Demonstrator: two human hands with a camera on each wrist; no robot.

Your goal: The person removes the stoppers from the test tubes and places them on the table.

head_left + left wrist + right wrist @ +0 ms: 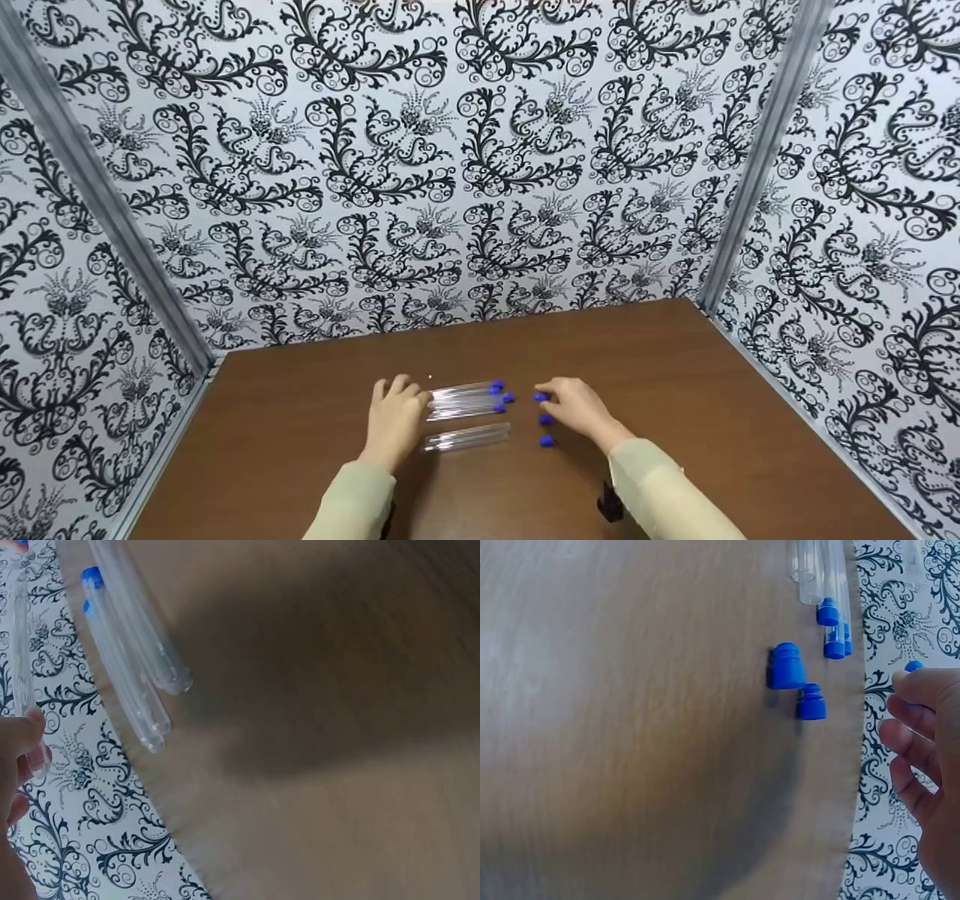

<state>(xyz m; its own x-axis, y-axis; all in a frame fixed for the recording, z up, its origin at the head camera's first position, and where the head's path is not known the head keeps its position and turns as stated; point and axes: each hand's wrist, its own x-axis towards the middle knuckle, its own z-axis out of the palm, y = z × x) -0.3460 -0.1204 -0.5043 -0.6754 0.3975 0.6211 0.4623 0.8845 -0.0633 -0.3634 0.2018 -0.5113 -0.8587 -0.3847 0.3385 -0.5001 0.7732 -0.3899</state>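
Note:
Several clear test tubes (pixel 465 399) lie side by side mid-table, blue caps toward the right. One uncapped tube (pixel 466 436) lies just in front of them. My left hand (pixel 396 418) is at their closed ends. In the left wrist view its fingertips (pixel 22 741) pinch the end of one tube (pixel 18 652), while two other tubes (pixel 127 667) lie on the wood. My right hand (pixel 577 409) pinches a blue cap (pixel 540 396), seen at its fingertip (pixel 913 666). Two loose blue caps (pixel 787 666) (pixel 811 702) stand on the table beside it.
The brown table (pixel 675 375) is boxed in by patterned black-and-white walls (pixel 480 165) at the back and both sides. A small black object (pixel 609 504) sits near the front edge by my right sleeve.

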